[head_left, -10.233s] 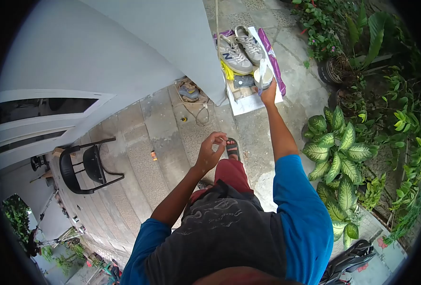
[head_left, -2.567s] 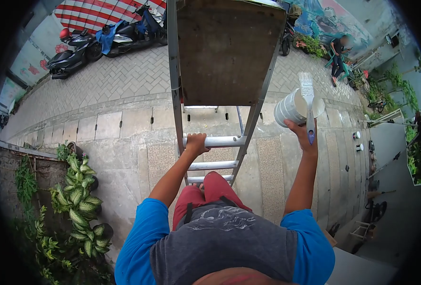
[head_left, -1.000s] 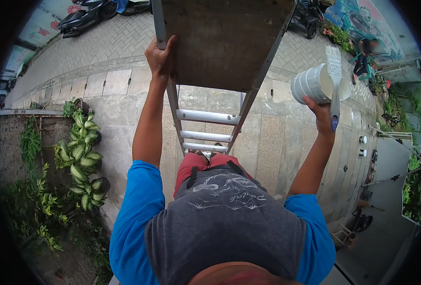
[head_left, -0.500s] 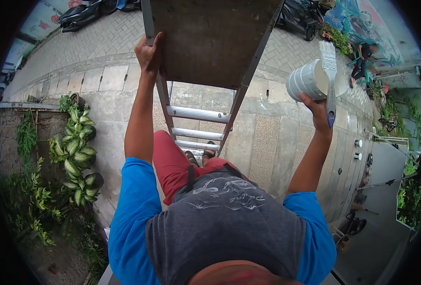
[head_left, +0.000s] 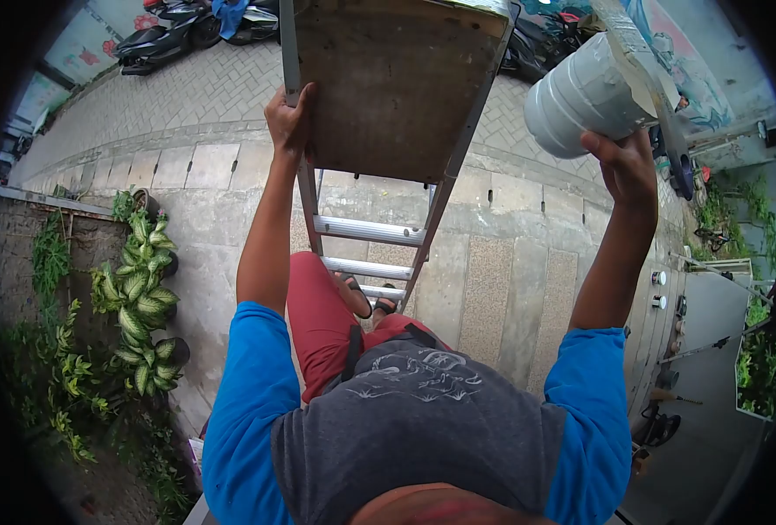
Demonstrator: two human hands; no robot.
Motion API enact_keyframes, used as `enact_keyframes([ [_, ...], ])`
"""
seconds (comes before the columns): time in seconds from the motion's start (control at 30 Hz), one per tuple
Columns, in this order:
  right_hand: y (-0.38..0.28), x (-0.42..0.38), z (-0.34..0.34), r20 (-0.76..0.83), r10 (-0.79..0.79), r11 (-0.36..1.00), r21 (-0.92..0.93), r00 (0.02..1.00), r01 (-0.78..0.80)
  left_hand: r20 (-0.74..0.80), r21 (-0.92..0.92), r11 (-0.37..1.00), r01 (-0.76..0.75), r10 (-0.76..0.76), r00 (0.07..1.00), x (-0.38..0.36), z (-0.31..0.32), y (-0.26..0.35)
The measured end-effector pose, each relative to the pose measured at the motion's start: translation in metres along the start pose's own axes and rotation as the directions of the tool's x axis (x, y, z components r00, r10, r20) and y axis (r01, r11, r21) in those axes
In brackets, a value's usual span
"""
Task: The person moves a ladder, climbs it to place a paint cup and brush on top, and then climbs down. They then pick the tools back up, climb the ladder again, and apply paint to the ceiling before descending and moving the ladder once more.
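My left hand (head_left: 290,121) is wrapped round the left rail of the metal ladder (head_left: 369,229), beside the brown board (head_left: 388,96) at its top. At the upper right my right hand (head_left: 620,162) grips a grey paint can (head_left: 580,96), tilted with its mouth toward the right. A paint brush (head_left: 672,140) is held along with the can, its handle pointing down past my fingers and its bristle end running to the top edge of the view. My sandalled feet (head_left: 379,304) are on the lower part of the ladder.
Leafy potted plants (head_left: 143,302) stand on the left. Motorbikes (head_left: 165,39) are parked at the upper left, and others near the top right. Two small cans (head_left: 659,278) rest on the ground at the right, near a grey surface (head_left: 703,350). Paving (head_left: 484,297) lies below.
My right hand has moved up and right with the can and brush, which look larger. One foot has shifted on the ladder. The ladder top and my left hand appear slightly lower and further right.
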State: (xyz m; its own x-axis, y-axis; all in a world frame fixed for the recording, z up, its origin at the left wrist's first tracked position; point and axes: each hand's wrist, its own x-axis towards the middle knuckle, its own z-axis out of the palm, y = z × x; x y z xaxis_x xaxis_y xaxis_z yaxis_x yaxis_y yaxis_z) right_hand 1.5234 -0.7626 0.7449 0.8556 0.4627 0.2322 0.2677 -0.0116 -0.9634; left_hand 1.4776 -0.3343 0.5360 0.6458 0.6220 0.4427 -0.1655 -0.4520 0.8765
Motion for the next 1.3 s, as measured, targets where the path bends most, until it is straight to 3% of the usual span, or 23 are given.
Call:
enact_keyframes([
  [0.1,-0.025,0.044,0.011,0.138,-0.090,0.996,0.003,0.986,0.091,-0.002,0.007,1.000,0.007,-0.007,1.000,-0.004,0.002,-0.002],
  [0.17,-0.033,0.075,0.023,0.117,-0.150,0.988,-0.015,0.982,0.153,0.012,-0.044,0.999,0.021,-0.021,1.000,-0.002,0.004,-0.003],
  [0.23,-0.052,0.099,0.042,0.200,-0.079,0.993,-0.069,0.977,0.094,0.013,-0.036,0.999,0.023,-0.022,1.000,-0.005,0.003,0.001],
  [0.33,-0.066,0.131,0.090,0.030,-0.138,0.973,0.191,0.990,0.129,0.061,-0.049,0.998,0.042,-0.039,0.997,-0.005,0.003,0.000],
  [0.4,-0.040,0.171,0.084,0.248,-0.134,0.989,0.094,0.960,0.114,0.065,-0.048,0.998,0.047,-0.044,0.997,-0.007,0.003,0.001],
  [0.63,-0.007,0.217,0.105,0.104,-0.089,0.995,0.047,0.991,0.084,0.134,-0.078,0.991,0.105,-0.094,0.987,-0.007,0.003,0.002],
  [0.67,-0.004,0.219,0.108,0.103,-0.071,0.986,-0.146,0.992,0.086,0.126,-0.112,0.988,0.110,-0.095,0.987,-0.008,0.004,0.004],
  [0.8,0.008,0.223,0.109,0.099,-0.122,0.958,-0.249,0.988,0.144,0.168,-0.137,0.980,0.147,-0.123,0.978,-0.009,0.001,0.003],
  [0.9,0.001,0.215,0.118,0.072,-0.109,0.979,-0.164,0.991,0.120,0.210,-0.153,0.974,0.168,-0.134,0.968,-0.010,0.001,0.001],
  [0.93,0.006,0.217,0.114,0.050,-0.018,0.992,-0.126,0.999,0.025,0.219,-0.159,0.972,0.173,-0.136,0.966,-0.011,0.002,0.001],
  [1.07,0.008,0.220,0.115,0.029,-0.004,0.998,-0.055,1.000,0.005,0.280,-0.159,0.966,0.203,-0.153,0.948,-0.008,-0.001,0.000],
  [1.3,0.009,0.217,0.114,-0.022,0.062,0.997,-0.040,0.998,-0.063,0.332,-0.171,0.956,0.236,-0.170,0.928,-0.008,-0.002,-0.003],
])
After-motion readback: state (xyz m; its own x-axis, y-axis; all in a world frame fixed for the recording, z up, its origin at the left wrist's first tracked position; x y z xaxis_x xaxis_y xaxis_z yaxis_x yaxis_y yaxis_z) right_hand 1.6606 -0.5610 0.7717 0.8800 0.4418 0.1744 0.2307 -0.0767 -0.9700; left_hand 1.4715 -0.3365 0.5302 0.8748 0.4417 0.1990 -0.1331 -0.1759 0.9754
